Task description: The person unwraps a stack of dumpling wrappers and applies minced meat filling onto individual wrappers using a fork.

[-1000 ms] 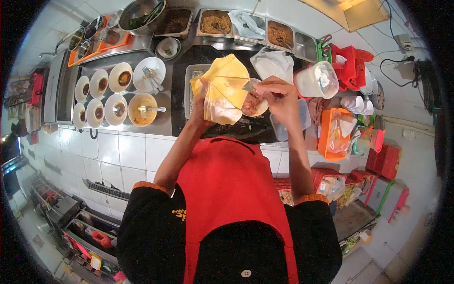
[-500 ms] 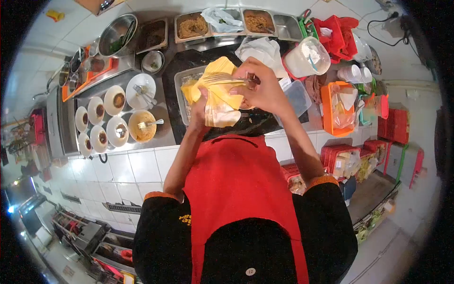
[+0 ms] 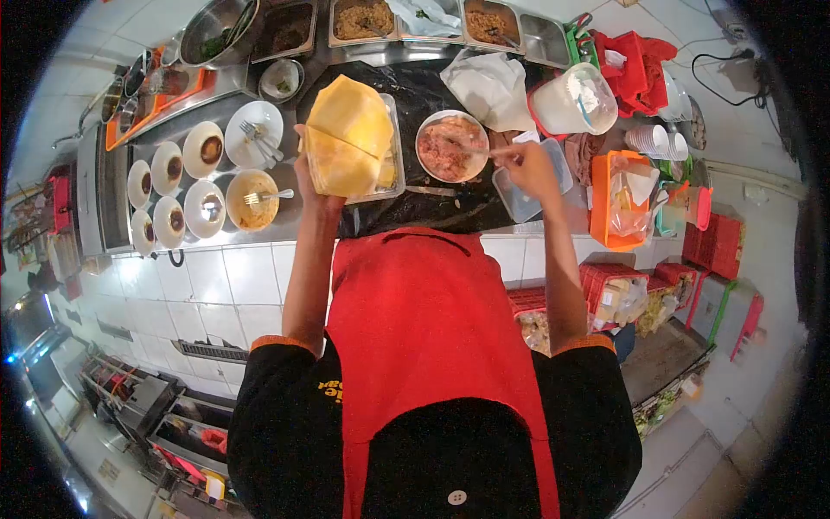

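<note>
My left hand (image 3: 318,192) is closed around yellow dough wrappers (image 3: 347,130), which lie spread over the palm. Beneath them, partly covered, a clear plastic tray (image 3: 396,177) stands on the black counter covering. My right hand (image 3: 529,169) grips a fork (image 3: 481,150), its tines down in pinkish minced meat (image 3: 445,154). That meat fills a round white bowl (image 3: 421,130). Just in front of the bowl lies a knife (image 3: 430,190). A clear plastic lid (image 3: 510,197) is below my right hand.
Several white bowls with dark sauce (image 3: 203,150) stand at left, beside a plate of forks (image 3: 253,121). Metal pans of cooked filling (image 3: 363,19) line the back. A tub of white powder (image 3: 575,102) and an orange basket (image 3: 612,240) are at right.
My right hand has moved right, away from the wrappers, and lowered the fork into the meat bowl. My left hand has shifted left with the wrappers.
</note>
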`<move>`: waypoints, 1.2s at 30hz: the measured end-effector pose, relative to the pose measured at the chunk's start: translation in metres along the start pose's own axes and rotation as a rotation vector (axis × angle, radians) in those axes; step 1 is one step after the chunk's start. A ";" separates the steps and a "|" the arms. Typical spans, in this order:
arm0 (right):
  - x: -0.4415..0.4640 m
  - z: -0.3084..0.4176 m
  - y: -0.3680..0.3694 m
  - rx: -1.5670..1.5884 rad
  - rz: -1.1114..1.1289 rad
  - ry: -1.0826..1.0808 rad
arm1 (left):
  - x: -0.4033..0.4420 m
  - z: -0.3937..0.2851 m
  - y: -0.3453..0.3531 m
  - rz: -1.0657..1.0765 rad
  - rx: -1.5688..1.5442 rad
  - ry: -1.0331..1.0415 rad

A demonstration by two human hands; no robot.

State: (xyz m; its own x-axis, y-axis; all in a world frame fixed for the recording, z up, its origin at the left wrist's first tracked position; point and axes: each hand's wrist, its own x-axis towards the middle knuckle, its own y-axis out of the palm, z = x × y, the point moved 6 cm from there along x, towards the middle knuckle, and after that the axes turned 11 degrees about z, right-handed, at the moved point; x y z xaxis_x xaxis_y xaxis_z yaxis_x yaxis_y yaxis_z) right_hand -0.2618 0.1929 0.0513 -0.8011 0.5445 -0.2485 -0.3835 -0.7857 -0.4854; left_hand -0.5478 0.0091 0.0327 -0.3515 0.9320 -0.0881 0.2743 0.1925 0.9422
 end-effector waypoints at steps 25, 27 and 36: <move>0.019 -0.048 0.030 -0.830 0.122 0.385 | -0.003 0.009 -0.001 -0.019 0.076 -0.025; 0.026 -0.052 0.026 -0.807 -0.007 0.345 | -0.003 0.012 0.000 0.003 0.043 -0.034; 0.018 -0.018 -0.004 -0.850 0.062 0.277 | 0.000 0.021 -0.008 -0.088 0.105 -0.099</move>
State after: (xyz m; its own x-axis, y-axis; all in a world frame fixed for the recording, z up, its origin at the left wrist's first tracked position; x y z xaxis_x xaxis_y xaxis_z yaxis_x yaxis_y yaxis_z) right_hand -0.2661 0.2111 0.0344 -0.6275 0.6460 -0.4346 0.2149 -0.3928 -0.8942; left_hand -0.5309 0.0137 0.0188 -0.2901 0.9348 -0.2047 0.3399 0.3006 0.8911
